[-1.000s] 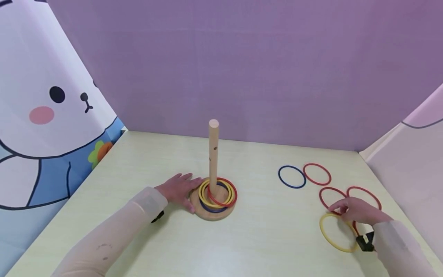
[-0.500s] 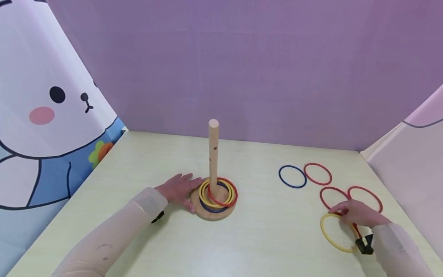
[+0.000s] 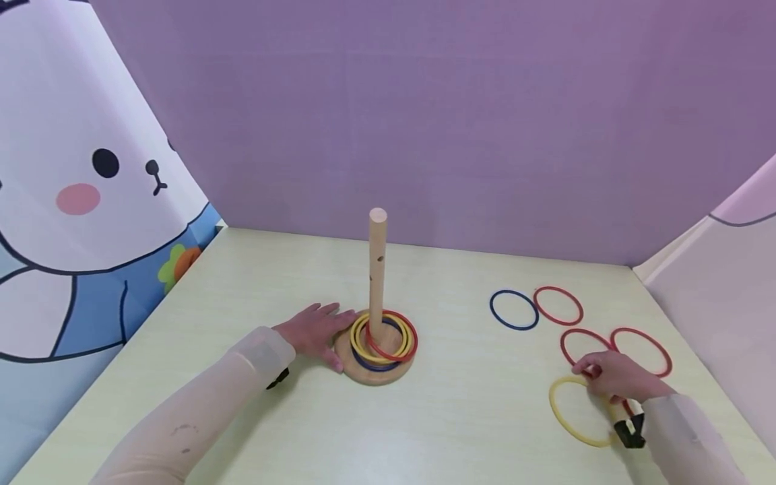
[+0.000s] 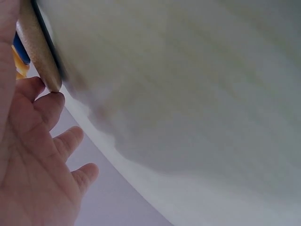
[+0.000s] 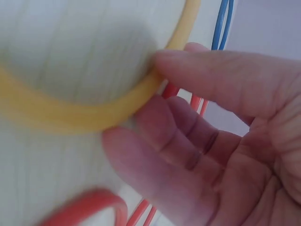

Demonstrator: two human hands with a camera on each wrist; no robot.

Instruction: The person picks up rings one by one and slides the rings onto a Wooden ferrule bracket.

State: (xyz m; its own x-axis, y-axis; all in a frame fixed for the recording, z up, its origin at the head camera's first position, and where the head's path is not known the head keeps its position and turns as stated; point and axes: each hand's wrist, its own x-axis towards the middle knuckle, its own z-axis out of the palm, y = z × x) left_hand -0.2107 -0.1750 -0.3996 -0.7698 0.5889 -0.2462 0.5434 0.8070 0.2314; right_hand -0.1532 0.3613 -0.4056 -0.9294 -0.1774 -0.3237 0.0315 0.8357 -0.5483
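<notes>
My right hand [image 3: 621,377] pinches a yellow ring [image 3: 568,429] by its far edge. In the right wrist view, thumb and fingertips sit on either side of the yellow band [image 5: 70,117]. My left hand [image 3: 312,335] lies with fingers spread at the left side of a round wooden base [image 3: 371,379]; the left wrist view has fingertips against the base's rim [image 4: 42,56]. An upright wooden peg [image 3: 376,269] rises from this base. Around its foot lie a blue ring [image 3: 371,368], yellow rings [image 3: 353,337] and a red ring [image 3: 416,343] on top.
Two red rings [image 3: 669,364] lie just beyond my right hand, partly hidden by it. Red also shows beside the wrist [image 3: 628,407]. Farther back, a blue ring [image 3: 514,328] touches another red ring [image 3: 558,288]. A purple cloth [image 3: 424,135] borders the table's back edge.
My right hand has shifted slightly left and toward me, and the yellow ring has moved left with it. The left hand stays at the base.
</notes>
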